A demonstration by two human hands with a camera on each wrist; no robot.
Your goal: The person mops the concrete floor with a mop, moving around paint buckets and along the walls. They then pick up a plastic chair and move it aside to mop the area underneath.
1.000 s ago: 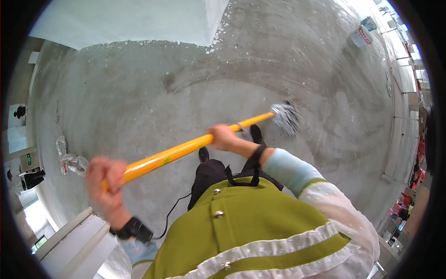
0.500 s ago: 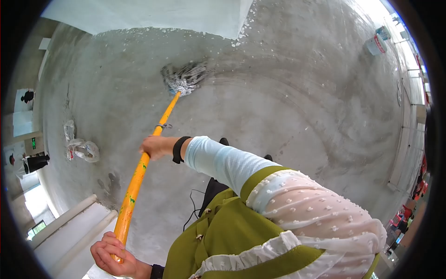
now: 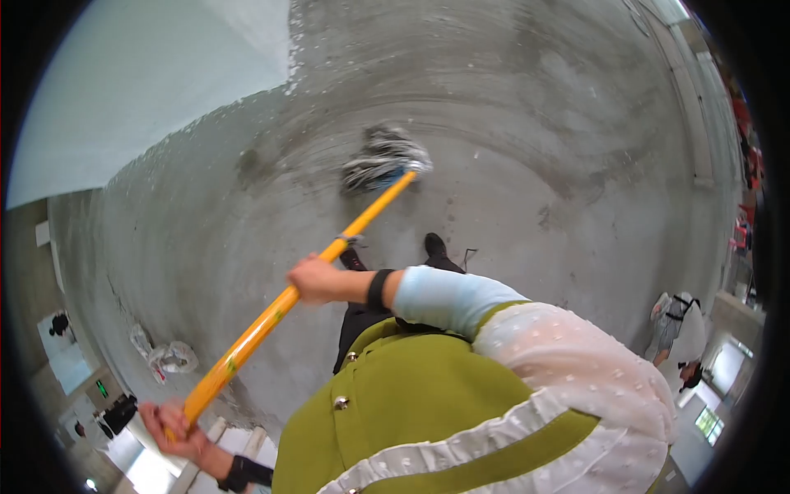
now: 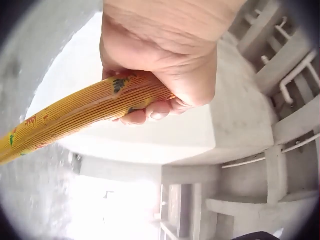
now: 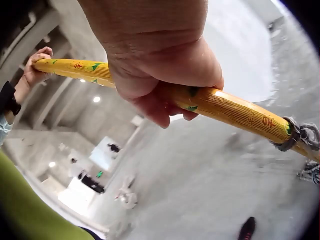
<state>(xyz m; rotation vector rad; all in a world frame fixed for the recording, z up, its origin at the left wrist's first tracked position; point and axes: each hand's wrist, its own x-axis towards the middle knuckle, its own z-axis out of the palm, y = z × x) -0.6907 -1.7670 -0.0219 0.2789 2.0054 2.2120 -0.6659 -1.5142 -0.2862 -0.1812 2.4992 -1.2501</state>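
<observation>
A mop with a yellow, patterned handle [image 3: 255,333] slants across the head view. Its grey string head [image 3: 387,152] is spread over the concrete floor in front of the person's feet. Near the handle's top end, the left hand [image 3: 177,428] grips it; the left wrist view shows that hand's fingers [image 4: 134,117] wrapped round the pole. Farther down, the right hand [image 3: 317,278] holds the middle of the handle, its fingers curled round it in the right wrist view. A grey tie [image 5: 295,134] is knotted round the pole below the right hand.
A pale wall block [image 3: 156,82] stands at the upper left. Plastic bags [image 3: 169,358] lie on the floor at the left. Another person [image 3: 679,329] is at the right edge. The wearer's dark shoes [image 3: 434,244] stand behind the mop head. Curved streaks mark the floor [image 3: 510,123].
The mop head swung from the right, near the feet, to the far left, and now lies back toward the middle. Both hands kept hold of the handle; the head view has turned.
</observation>
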